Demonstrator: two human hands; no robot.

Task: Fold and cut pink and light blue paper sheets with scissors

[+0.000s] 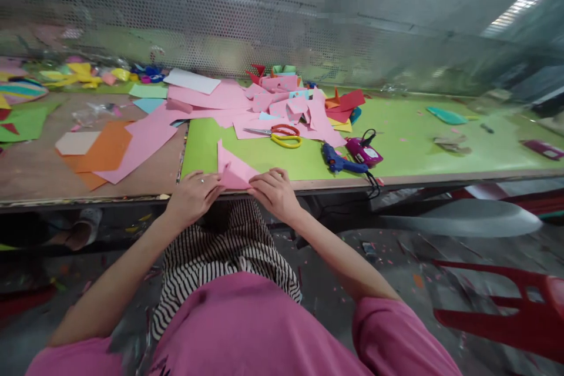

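A folded piece of pink paper (pixel 235 171), roughly triangular, lies at the front edge of the table between my two hands. Its left corner is pinched by my left hand (pixel 194 195), which wears a ring. At the right corner, the fingers of my right hand (pixel 275 191) are closed on the paper. Just beyond it lie scissors (pixel 285 135) with one red and one yellow handle, blades pointing left. A blue glue gun (pixel 337 160) rests to the right of my right hand, beside a purple device (pixel 363 151) with a black cord.
Pink paper sheets (pixel 207 100) and cut pieces pile up behind the scissors. Orange paper (pixel 103 153) lies at left. A teal leaf shape (pixel 446 116) is on the green table cover (pixel 396 129). A perforated metal panel (pixel 211 17) stands behind; a red stool (pixel 506 305) is at lower right.
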